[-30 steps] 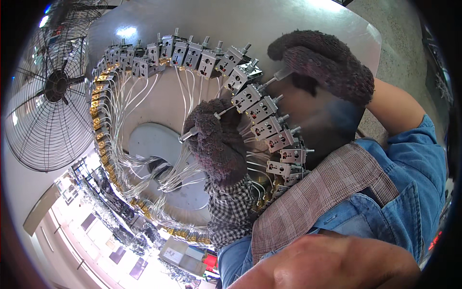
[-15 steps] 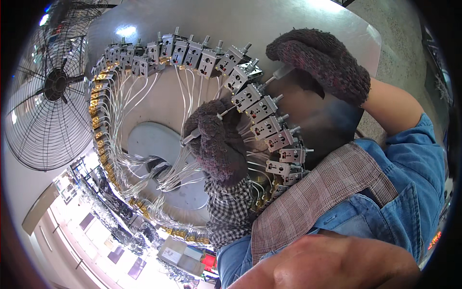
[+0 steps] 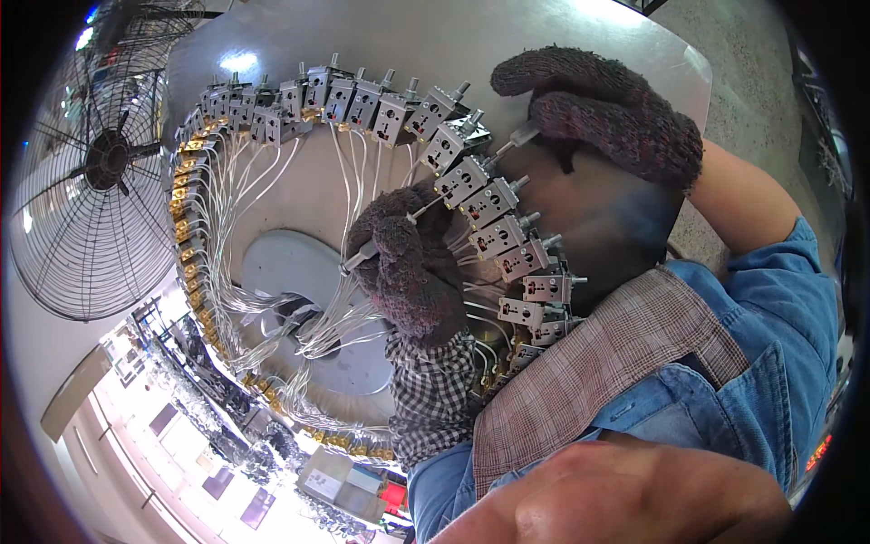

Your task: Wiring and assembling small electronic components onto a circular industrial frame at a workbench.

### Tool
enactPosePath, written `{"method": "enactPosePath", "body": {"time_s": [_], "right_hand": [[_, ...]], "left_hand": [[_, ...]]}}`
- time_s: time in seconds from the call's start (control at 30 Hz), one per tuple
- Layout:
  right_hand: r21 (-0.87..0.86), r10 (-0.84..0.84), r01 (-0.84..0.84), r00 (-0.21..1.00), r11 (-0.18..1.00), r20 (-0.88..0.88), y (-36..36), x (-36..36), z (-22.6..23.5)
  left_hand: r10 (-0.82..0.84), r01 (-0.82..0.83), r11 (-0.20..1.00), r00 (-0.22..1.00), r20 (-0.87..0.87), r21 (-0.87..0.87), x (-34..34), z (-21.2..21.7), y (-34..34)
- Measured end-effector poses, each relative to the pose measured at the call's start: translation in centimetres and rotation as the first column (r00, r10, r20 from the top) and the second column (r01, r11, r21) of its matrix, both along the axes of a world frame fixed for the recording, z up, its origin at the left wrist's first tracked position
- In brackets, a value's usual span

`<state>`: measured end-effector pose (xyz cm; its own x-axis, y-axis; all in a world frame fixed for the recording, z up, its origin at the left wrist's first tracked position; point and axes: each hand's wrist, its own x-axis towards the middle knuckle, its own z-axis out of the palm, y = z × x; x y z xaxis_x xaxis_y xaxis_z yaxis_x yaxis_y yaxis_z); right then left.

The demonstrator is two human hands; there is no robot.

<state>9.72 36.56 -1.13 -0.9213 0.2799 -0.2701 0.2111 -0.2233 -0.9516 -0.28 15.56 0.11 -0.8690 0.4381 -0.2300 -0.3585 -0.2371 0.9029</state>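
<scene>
Screwdriver [image 3: 361, 257] — inside curled left fingers [image 3: 396, 239].

Wire-cage fan [image 3: 107, 161] stood far L. Speckled gray flr. [image 3: 748, 95] lay upper R, past metal tbl. [image 3: 435, 41] catching bright glare [image 3: 239, 63].

Big wire-caged fan [image 3: 107, 160] hogging the left side, dark hub in the middle. Shiny metal bench [image 3: 435, 50] has a bright patch of glare toward its far left. Speckled grey floor [image 3: 748, 91] runs down the far right. Near left there's a greyish bin [image 3: 361, 501] with something red [image 3: 392, 496] just beside it, can't tell what, plus a strip of blurry clutter [image 3: 208, 399] and a tan panel [image 3: 76, 392].
</scene>
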Motion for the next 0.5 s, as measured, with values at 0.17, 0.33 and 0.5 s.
{"method": "enactPosePath", "body": {"time_s": [0.17, 0.33, 0.5], "right_hand": [[-0.008, 0.007, -0.008, 0.99, 1.0, -0.143, 0.35, -0.12, -0.44], [0.09, 0.026, -0.012, 0.989, 0.996, -0.147, 0.35, -0.03, -0.62], [-0.018, 0.034, -0.035, 0.999, 0.999, -0.04, 0.65, -0.34, 0.18]], "left_hand": [[0.039, -0.04, 0.999, 0.999, -0.018, -0.021, 0.04, -0.21, 0.24], [0.065, -0.067, 0.996, 0.998, -0.021, -0.06, 0.09, -0.12, 0.3], [0.049, -0.051, 0.998, 0.997, 0.051, 0.021, -0.19, -0.03, 0.38]]}}
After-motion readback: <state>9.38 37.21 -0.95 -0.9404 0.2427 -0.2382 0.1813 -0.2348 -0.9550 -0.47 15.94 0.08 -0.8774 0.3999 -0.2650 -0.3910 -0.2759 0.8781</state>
